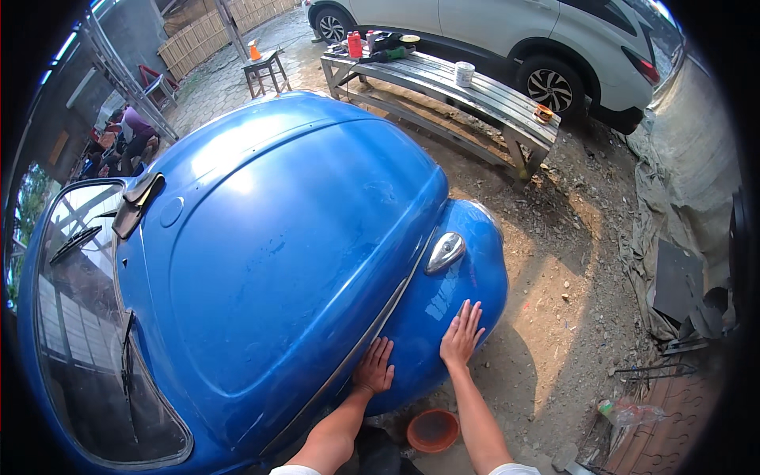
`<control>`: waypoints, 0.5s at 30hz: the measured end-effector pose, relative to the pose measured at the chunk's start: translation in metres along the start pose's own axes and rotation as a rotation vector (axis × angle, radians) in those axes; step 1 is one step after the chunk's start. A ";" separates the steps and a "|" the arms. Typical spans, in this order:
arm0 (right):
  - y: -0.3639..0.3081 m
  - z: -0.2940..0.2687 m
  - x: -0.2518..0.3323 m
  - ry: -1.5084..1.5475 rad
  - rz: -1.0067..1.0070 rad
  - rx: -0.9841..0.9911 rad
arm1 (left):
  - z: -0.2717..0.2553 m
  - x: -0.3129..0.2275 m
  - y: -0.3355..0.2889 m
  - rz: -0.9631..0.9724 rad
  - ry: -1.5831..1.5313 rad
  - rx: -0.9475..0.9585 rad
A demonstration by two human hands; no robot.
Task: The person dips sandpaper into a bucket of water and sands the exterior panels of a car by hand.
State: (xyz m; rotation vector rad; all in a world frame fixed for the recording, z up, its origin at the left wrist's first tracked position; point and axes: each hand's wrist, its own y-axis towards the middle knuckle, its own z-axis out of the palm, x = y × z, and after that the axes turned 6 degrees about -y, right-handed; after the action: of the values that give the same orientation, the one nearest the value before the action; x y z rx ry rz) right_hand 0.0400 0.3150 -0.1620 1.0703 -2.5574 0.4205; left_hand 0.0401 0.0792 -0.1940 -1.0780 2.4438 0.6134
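Note:
Both my hands rest on the glossy blue front fender of a rounded car. My left hand lies against it near the seam with the hood, fingers spread a little. Farther right, my right hand is laid flat with its fingers stretched out, and it holds nothing. Just beyond it, a whitish reflection or smear shows on the paint. A chrome teardrop-shaped lamp housing sits on top of the fender. A chrome strip runs along the seam beside my left hand.
A reddish bowl stands on the ground between my forearms. Beyond the car is a slatted bench bearing a white tub, red bottles and a power tool. Behind it stands a white car. A person is at the far left.

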 end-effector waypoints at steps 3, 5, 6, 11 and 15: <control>0.071 -0.029 -0.020 0.098 0.420 0.021 | 0.004 -0.007 0.008 0.014 -0.018 0.002; 0.066 -0.020 -0.007 0.073 0.263 -0.040 | 0.003 -0.007 0.003 0.012 -0.009 0.014; 0.047 -0.010 0.005 -0.004 0.095 -0.024 | 0.002 -0.003 0.003 -0.003 0.014 0.010; 0.022 -0.007 -0.006 0.109 0.038 -0.013 | -0.003 0.001 0.002 0.003 0.022 0.003; 0.067 -0.023 0.006 0.094 0.267 0.019 | -0.001 -0.001 0.008 0.004 0.013 -0.006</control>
State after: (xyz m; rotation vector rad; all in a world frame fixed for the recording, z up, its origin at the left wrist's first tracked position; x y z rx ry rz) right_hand -0.0084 0.3655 -0.1481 0.6976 -2.6235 0.5486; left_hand 0.0349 0.0841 -0.1913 -1.0839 2.4573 0.6173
